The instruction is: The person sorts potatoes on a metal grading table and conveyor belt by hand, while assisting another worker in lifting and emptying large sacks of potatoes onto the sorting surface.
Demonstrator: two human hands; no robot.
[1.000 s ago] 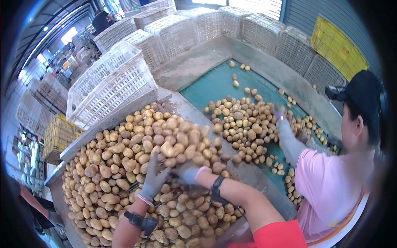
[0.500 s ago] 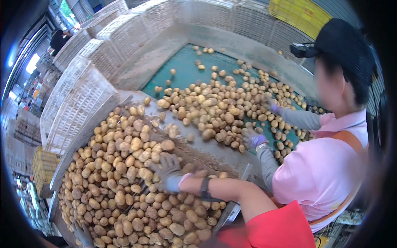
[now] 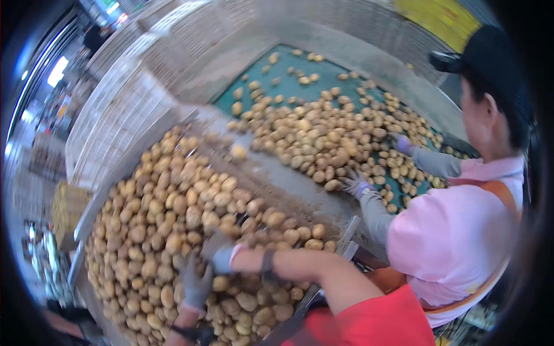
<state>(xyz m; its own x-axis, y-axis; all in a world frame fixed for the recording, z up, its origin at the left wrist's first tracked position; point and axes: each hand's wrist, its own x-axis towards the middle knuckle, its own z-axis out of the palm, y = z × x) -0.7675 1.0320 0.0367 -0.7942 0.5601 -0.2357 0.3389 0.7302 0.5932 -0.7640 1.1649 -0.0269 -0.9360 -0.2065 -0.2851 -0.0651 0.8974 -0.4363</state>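
A large heap of yellow-brown potatoes [image 3: 147,230] fills the sloping bin in front of me. My left hand [image 3: 196,284], in a grey glove, lies on the heap with its fingers stretched and apart. Close beside it is my right hand [image 3: 219,252], also grey-gloved, touching the potatoes. Motion smears its fingers, so its grip is unclear. My right arm has a red sleeve and a dark wristband.
Across a grey metal ledge [image 3: 248,164], potatoes spread over a green belt [image 3: 259,72]. A co-worker in pink [image 3: 444,230] reaches among them at the right. White plastic crates [image 3: 124,124] line the left and back. Another person's forearm [image 3: 60,323] enters at lower left.
My left hand has moved right and up from the heap's lower left edge to beside my right hand. My right hand has shifted slightly left and down. The view has tilted a little.
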